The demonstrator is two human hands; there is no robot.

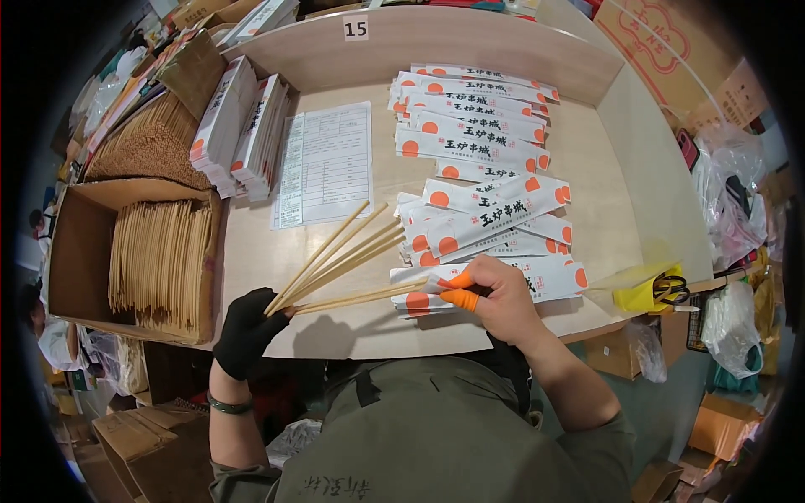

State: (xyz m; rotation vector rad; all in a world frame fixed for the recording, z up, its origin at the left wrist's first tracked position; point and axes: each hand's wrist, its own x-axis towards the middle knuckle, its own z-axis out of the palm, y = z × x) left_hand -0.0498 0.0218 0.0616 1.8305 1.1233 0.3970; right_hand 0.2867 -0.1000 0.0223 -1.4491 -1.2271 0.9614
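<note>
My left hand (249, 331), in a black glove, is closed around the lower ends of several wooden chopsticks (335, 267), which fan out over the table. Two of them point right, their tips at the mouth of a white paper chopstick sleeve (553, 281) with orange dots. Pinching that sleeve's end is my right hand (507, 302), with orange covers on the thumb and a finger. The exact depth of the tips in the paper is hidden by the fingers. Beyond my right hand lies an overlapping pile of chopstick sleeves (482, 138).
A cardboard box (80, 260) of upright chopsticks stands at the left, with more chopsticks (142, 138) behind it. Bundled sleeves (225, 126) lean beside a printed sheet (327, 163). Scissors (671, 289) sit in a yellow holder (641, 293) at the right edge. Raised panels border the table.
</note>
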